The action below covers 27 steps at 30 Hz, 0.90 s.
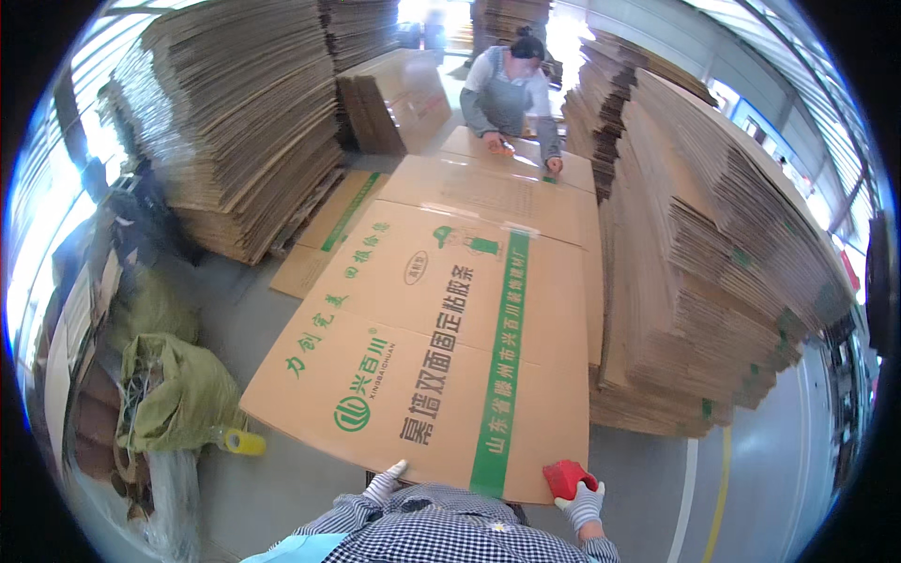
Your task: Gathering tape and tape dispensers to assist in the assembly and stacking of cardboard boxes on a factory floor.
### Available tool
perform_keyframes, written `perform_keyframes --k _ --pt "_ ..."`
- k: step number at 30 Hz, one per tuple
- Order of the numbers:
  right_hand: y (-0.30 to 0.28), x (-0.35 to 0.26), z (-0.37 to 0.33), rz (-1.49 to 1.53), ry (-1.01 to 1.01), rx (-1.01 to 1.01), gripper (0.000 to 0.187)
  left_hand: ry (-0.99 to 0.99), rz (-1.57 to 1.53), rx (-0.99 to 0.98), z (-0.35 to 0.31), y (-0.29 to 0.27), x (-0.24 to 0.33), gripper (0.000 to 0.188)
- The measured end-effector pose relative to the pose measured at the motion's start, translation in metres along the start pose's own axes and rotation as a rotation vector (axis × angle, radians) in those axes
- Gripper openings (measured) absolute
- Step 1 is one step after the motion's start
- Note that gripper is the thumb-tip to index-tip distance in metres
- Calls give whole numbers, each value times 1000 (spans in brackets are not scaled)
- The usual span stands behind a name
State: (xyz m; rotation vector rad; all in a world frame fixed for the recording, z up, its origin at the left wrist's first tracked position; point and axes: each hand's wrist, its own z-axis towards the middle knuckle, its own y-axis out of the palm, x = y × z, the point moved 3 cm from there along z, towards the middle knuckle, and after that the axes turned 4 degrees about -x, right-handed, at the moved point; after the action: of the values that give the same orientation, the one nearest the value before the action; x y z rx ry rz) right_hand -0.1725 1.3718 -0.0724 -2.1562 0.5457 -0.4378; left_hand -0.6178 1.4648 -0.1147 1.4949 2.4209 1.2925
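Note:
A large flat cardboard sheet (404, 319) with green and black print stretches away in front of me, creased across its far part. My left hand (383, 482), in a striped glove, grips its near edge left of centre, with the fingers partly hidden under the board. At the near right corner my right hand (583, 507), gloved the same way, is closed around a red hand-held tool (567, 479). That tool rests against the cardboard, and its exact kind is unclear. Across the sheet, a co-worker (507, 94) leans over with both hands at the far flaps.
Tall stacks of flat cardboard stand at left (235, 113) and right (713, 235). Another printed sheet (328, 230) lies on the floor. A green woven sack (178, 389) sits at lower left beside a yellow roll (242, 442). White and yellow floor lines (721, 488) run at right.

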Motion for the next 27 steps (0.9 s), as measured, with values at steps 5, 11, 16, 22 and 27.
perform_keyframes --k 5,11,16,22,27 --pt "15 5 15 -23 -37 -117 86 86 -17 -21 9 -13 -7 60" --pt "46 14 32 73 -45 -112 87 34 -41 11 7 -11 -11 58" --pt "67 19 51 125 -84 -102 90 208 80 211 -8 19 -4 52" --pt "147 -1 79 163 -85 -47 94 420 168 385 29 -33 -23 43" --pt "242 -29 127 355 -165 85 83 699 322 221 81 -88 -41 39"
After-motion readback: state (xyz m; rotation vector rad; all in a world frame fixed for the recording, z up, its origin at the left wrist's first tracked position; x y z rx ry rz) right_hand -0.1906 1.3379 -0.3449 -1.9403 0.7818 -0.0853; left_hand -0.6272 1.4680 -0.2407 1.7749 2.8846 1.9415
